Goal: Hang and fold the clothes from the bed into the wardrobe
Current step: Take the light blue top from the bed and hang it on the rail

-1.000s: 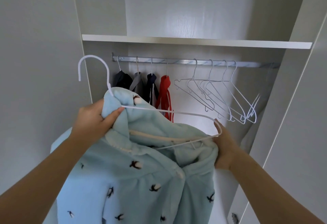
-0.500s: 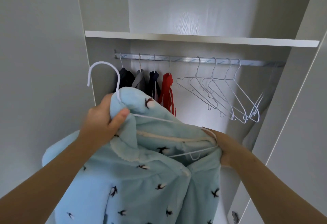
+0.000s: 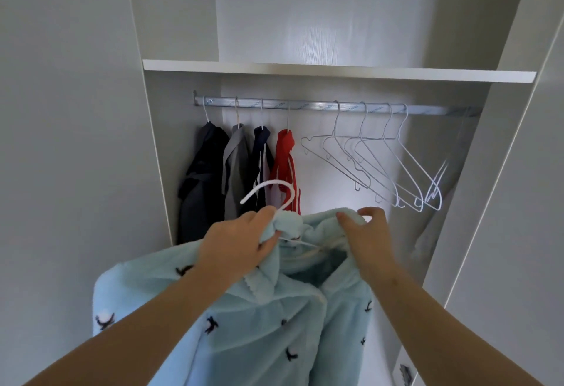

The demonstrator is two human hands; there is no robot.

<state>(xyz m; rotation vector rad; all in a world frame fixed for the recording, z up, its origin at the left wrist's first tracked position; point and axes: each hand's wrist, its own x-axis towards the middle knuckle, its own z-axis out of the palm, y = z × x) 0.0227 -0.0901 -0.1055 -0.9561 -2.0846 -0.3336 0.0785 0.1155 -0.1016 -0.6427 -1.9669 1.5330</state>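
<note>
Both hands hold a pale blue fleece top (image 3: 265, 324) patterned with small dark birds, raised in front of the open wardrobe (image 3: 152, 147). The left hand (image 3: 235, 245) has its fingers curled round the bunched collar at the neck of a white hanger (image 3: 268, 183), whose hook rises just above the knuckles, below the rail and not on it. The right hand (image 3: 366, 239) pinches the top's other shoulder between thumb and fingers, and part of the hanger's wire shows inside the collar between the two hands. The rest of the top hangs down under both forearms. Behind, a metal rail (image 3: 305, 106) runs under a white shelf (image 3: 335, 71). Four garments hang at its left end: black (image 3: 201, 178), grey (image 3: 233, 166), navy (image 3: 261, 156) and red (image 3: 285, 156). Several bare wire hangers (image 3: 381, 169) hang tilted to their right.
</note>
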